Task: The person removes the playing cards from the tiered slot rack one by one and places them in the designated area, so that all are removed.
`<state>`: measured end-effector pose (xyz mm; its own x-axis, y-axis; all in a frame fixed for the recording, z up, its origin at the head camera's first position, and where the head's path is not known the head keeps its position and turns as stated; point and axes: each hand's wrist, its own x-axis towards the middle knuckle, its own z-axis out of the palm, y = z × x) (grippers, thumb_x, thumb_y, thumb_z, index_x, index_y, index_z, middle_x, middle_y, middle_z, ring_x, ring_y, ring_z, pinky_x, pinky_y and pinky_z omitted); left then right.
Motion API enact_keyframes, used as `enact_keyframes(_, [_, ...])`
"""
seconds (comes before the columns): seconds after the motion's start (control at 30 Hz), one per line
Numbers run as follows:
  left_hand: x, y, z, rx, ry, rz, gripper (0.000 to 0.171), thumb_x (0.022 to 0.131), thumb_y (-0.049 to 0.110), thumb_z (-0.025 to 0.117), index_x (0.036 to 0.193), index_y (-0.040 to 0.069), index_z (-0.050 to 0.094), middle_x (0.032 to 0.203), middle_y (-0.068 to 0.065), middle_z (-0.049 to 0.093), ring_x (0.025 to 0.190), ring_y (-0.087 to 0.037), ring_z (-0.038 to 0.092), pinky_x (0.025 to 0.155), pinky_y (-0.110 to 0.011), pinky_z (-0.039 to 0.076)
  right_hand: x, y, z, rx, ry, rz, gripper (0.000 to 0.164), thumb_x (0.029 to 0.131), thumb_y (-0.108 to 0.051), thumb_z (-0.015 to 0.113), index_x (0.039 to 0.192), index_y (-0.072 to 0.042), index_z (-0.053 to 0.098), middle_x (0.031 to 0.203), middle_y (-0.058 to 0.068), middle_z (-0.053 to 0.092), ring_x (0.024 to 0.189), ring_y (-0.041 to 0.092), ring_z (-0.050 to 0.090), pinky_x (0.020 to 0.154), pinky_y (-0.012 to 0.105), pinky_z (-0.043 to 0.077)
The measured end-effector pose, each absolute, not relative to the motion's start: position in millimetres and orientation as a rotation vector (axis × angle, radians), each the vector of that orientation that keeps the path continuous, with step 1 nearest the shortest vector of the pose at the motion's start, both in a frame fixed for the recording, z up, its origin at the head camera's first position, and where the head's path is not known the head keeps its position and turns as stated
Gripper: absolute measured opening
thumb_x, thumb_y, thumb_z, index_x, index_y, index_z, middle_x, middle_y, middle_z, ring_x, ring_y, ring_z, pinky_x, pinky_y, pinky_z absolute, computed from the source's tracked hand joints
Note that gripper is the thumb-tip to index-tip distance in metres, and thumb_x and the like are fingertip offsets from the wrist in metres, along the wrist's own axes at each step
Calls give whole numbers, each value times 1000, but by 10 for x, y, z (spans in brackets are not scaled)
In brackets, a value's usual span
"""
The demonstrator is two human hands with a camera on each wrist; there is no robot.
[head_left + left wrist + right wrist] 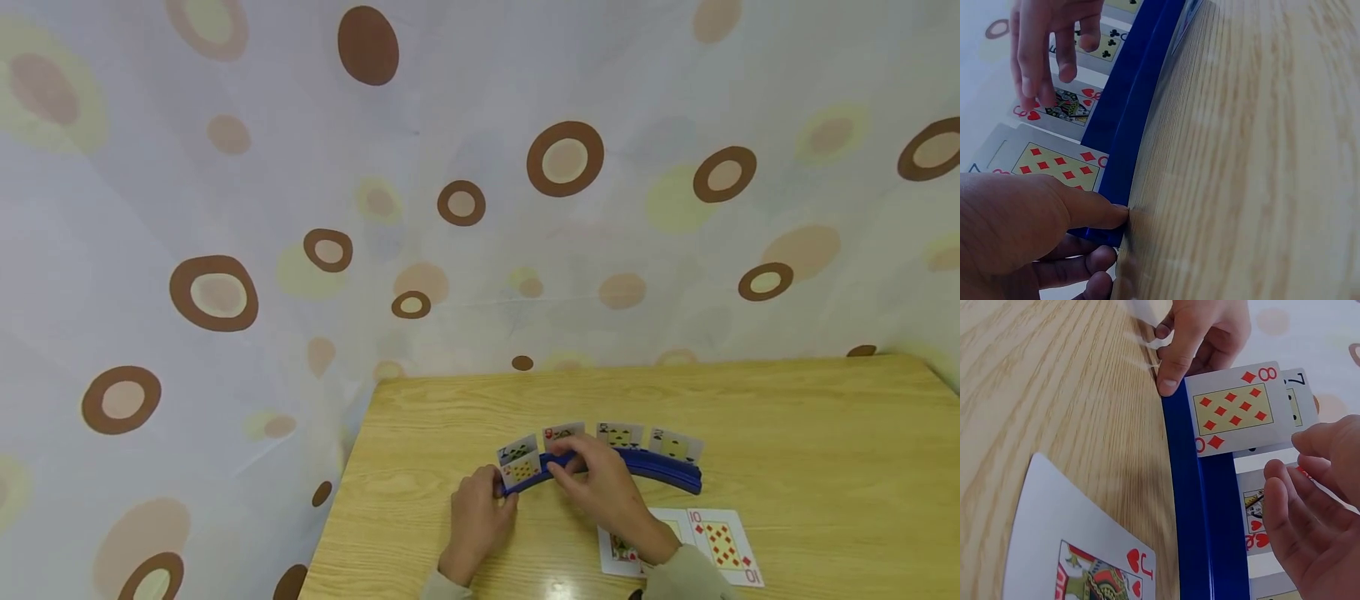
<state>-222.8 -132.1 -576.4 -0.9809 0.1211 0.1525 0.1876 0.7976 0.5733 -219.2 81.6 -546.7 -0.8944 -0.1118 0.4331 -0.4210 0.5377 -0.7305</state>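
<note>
A curved blue card holder [663, 472] stands on the table with playing cards upright in it. At its left end my left hand [478, 518] pinches the holder, thumb on the front and fingers behind. Just beside that thumb, the eight of diamonds [1235, 409] stands in the front slot, overlapping a black seven [517, 449] behind it. My right hand [606, 485] hovers over the holder with loosely bent fingers and nothing between them. In the right wrist view its fingertips are close to the queen of hearts [1252, 503], partly hidden by them.
Farther right in the holder stand a clubs card [619, 436] and another black card [677, 447]. Two large cards lie on the wooden table [832, 467] under my right forearm: a jack of hearts [1094, 562] and a ten of diamonds [723, 546]. A dotted curtain [480, 250] hangs behind.
</note>
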Motion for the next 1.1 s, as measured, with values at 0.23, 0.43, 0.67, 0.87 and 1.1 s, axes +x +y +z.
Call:
enact_keyframes(0.23, [-2225, -1333, -5792, -250, -2866, -891, 22, 89, 19, 88, 97, 11, 68, 83, 4, 61, 77, -8, 47, 70, -30, 37, -2251, 723, -5485, 405, -2448, 1344, 26, 90, -2, 87, 113, -11, 79, 111, 6, 79, 76, 4, 69, 71, 32, 61])
enact_keyframes(0.43, [-2224, -1336, -5811, -257, -2852, -898, 23, 89, 19, 88, 96, 12, 67, 83, 4, 59, 77, -7, 45, 70, -29, 36, -2280, 685, -5491, 368, -2478, 1364, 24, 91, -1, 86, 111, -13, 80, 118, 6, 79, 77, 3, 70, 71, 24, 59])
enact_keyframes(0.67, [-2214, -1325, -5806, -242, -2854, -891, 24, 88, 19, 88, 94, 13, 65, 83, 5, 58, 78, -8, 45, 71, -30, 36, -2276, 663, -5479, 339, -2501, 1368, 19, 92, -3, 86, 100, -19, 79, 105, -1, 80, 75, 3, 70, 70, 23, 57])
enact_keyframes(0.87, [-2207, -1324, -5781, -251, -2849, -909, 23, 89, 17, 87, 96, 12, 67, 83, 4, 60, 78, -8, 46, 71, -30, 37, -2268, 664, -5478, 325, -2515, 1382, 17, 93, -5, 85, 101, -19, 79, 100, -4, 80, 79, 4, 72, 73, 24, 58])
enact_keyframes(1.1, [-2196, -1315, -5769, -258, -2838, -918, 21, 88, 16, 88, 97, 11, 69, 83, 4, 62, 77, -7, 48, 72, -31, 38, -2223, 731, -5481, 376, -2415, 1471, 15, 95, -5, 83, 104, -17, 80, 98, -2, 79, 79, 4, 72, 73, 26, 60])
